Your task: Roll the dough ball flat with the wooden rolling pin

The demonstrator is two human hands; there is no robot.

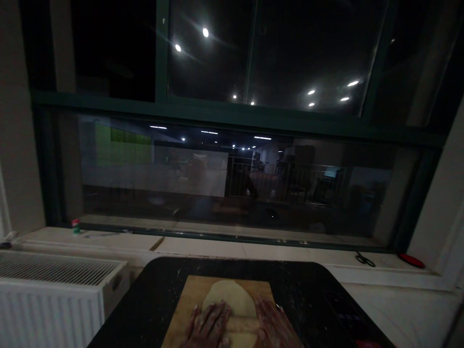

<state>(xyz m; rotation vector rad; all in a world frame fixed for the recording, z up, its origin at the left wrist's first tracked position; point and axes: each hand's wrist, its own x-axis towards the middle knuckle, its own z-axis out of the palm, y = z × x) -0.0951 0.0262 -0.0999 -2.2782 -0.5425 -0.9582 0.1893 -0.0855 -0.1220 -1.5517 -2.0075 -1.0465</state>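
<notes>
A flattened round sheet of pale dough (232, 296) lies on a wooden board (185, 300) at the bottom of the view. Across the dough runs a light wooden rolling pin (242, 324), visible only between the hands. My left hand (208, 325) rests over its left end, fingers stretched forward, apart and dusted with flour. At the other end, my right hand (273, 323) lies with its fingers extended too, partly over the board's right edge. Both palms and the pin's ends are hidden or cut off by the frame.
The board sits on a black table (152, 295) speckled with flour. A dark phone-like device (344, 309) lies at right. On the windowsill (217, 247) are scissors (364, 260), a red round item (411, 261) and a small red-green container (76, 226). A white radiator (54, 299) stands left.
</notes>
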